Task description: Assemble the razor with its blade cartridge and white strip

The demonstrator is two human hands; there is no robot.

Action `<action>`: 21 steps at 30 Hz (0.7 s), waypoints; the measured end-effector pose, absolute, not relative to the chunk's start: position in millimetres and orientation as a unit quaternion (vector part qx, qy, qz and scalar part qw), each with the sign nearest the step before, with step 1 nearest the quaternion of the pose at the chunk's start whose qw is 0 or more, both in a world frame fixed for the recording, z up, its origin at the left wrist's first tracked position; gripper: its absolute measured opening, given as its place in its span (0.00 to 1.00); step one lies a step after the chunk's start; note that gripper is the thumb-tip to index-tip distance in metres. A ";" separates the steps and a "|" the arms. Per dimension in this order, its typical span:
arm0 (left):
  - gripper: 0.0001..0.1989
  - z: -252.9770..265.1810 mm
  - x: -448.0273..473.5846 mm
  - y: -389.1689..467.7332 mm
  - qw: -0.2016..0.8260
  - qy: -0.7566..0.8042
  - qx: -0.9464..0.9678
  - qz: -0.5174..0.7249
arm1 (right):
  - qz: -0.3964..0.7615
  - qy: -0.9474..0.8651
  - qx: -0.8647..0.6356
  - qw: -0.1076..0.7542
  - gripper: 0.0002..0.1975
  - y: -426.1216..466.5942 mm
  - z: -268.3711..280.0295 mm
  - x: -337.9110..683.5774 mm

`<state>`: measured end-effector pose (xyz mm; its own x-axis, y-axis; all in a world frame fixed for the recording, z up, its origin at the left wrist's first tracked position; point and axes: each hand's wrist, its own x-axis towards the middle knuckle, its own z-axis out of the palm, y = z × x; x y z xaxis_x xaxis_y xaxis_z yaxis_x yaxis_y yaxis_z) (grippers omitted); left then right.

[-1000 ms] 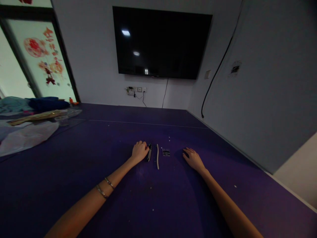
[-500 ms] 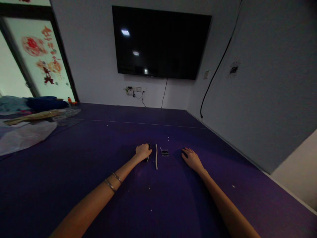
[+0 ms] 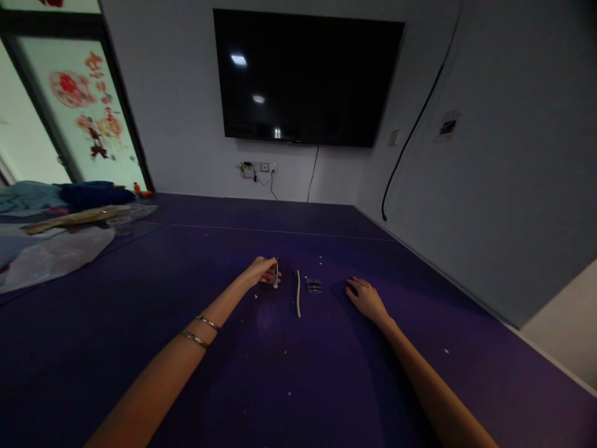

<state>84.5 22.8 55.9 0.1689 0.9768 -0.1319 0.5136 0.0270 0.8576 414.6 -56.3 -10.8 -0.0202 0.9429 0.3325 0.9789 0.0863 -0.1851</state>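
Note:
My left hand (image 3: pixel 262 272) is closed on a slim black-and-pale tool (image 3: pixel 275 275), held just above the purple surface; its exact kind is too small to make out. To its right lies a pale, slightly curved stick (image 3: pixel 298 295) with a darker far end, pointing away from me. Beside that stick sits a small, dark, square piece (image 3: pixel 314 285) with light markings. My right hand (image 3: pixel 367 298) rests on the surface further right, fingers extended and apart, holding nothing.
The purple surface (image 3: pixel 224 386) stretches to the walls. At the far left are clear plastic sheeting (image 3: pixel 60 258), a flat tan strip (image 3: pixel 77 219) and blue cloth (image 3: pixel 96 194). A black cable (image 3: pixel 410 137) hangs along the right wall. Small pale specks dot the surface.
My left hand has lifted slightly and shifted left and away from me, with the slim tool now showing more plainly in its fingers. My right hand stays where it was.

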 end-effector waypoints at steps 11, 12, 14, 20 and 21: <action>0.06 54.8 61.7 37.2 0.673 0.549 0.372 0.327 | -0.048 -0.712 -0.675 0.187 0.23 -52.6 -15.3 417.9; 0.08 54.4 61.8 37.6 0.675 0.551 0.369 0.323 | -0.050 -0.713 -0.674 0.186 0.23 -52.7 -15.0 417.8; 0.11 53.8 62.3 37.6 0.680 0.555 0.364 0.312 | -0.052 -0.715 -0.672 0.185 0.23 -53.1 -14.0 417.4; 0.17 51.2 63.9 39.0 0.687 0.567 0.357 0.280 | -0.060 -0.718 -0.669 0.183 0.23 -54.1 -12.1 416.5; 0.18 50.5 64.2 39.6 0.688 0.569 0.356 0.277 | -0.061 -0.718 -0.669 0.183 0.23 -54.0 -12.2 416.6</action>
